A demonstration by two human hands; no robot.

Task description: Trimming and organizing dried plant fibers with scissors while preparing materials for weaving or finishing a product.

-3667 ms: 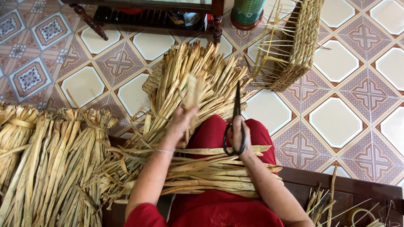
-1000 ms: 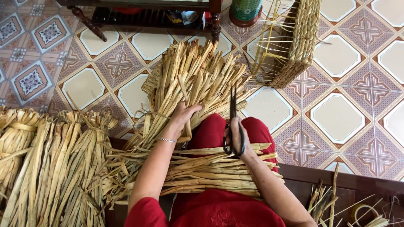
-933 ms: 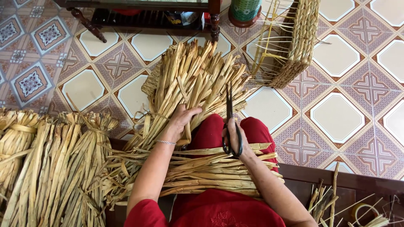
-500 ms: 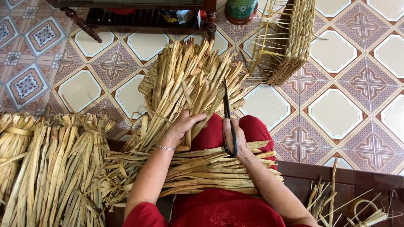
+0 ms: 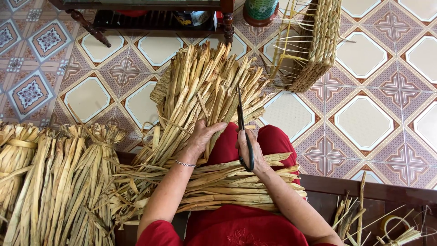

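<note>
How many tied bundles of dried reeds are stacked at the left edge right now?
3 at least: one bundle at the far left edge, a middle bundle, and a right bundle nearest the left hand. More may lie beyond the frame or underneath.

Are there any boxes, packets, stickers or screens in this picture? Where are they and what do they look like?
Small packet or carton: on the low shelf of the dark wooden table at the top, pale with dark parts, half hidden.
Green patterned pot: on the floor at the top, round, teal and green; no label shows.
No signs or screens are in view.
</note>
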